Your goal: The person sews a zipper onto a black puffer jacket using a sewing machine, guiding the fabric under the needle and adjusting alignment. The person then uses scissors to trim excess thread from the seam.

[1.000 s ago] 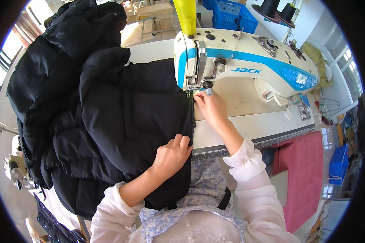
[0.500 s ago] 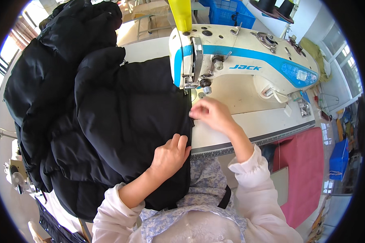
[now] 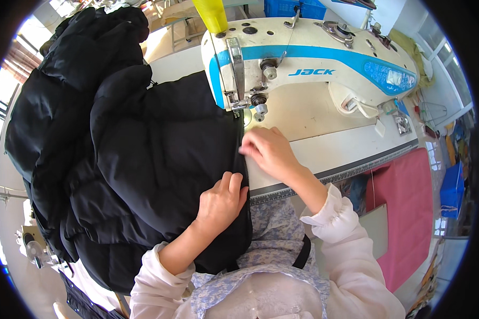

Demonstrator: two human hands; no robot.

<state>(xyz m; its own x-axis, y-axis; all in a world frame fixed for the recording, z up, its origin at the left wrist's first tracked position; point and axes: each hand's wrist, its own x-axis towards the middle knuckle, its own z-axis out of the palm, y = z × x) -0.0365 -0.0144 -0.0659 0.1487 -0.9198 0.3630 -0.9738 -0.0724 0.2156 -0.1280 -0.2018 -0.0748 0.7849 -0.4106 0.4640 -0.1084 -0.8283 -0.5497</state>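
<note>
A black puffer jacket [image 3: 159, 143] lies bunched over the left of the sewing table, its straight zipper edge [image 3: 247, 199] running toward me from under the presser foot [image 3: 237, 112] of a white and blue sewing machine [image 3: 308, 56]. My left hand [image 3: 220, 204] rests on the jacket near that edge, fingers curled down onto the fabric and its thumb at the border. Closer to the needle, my right hand [image 3: 270, 152] pinches the same edge between thumb and fingers; the fingertips are slightly blurred. Exactly what lies under the left fingers is hidden.
A ruler strip [image 3: 346, 174] follows the table's front edge. Pink fabric [image 3: 407, 212] hangs below it at the right. Behind the machine stand a yellow cone [image 3: 212, 16] and a blue crate [image 3: 292, 8]. Another blue bin [image 3: 452, 191] is at the far right.
The machine and table appear a little further left and higher in the picture. My right fingers remain by the edge near the needle; my left hand stays on the jacket.
</note>
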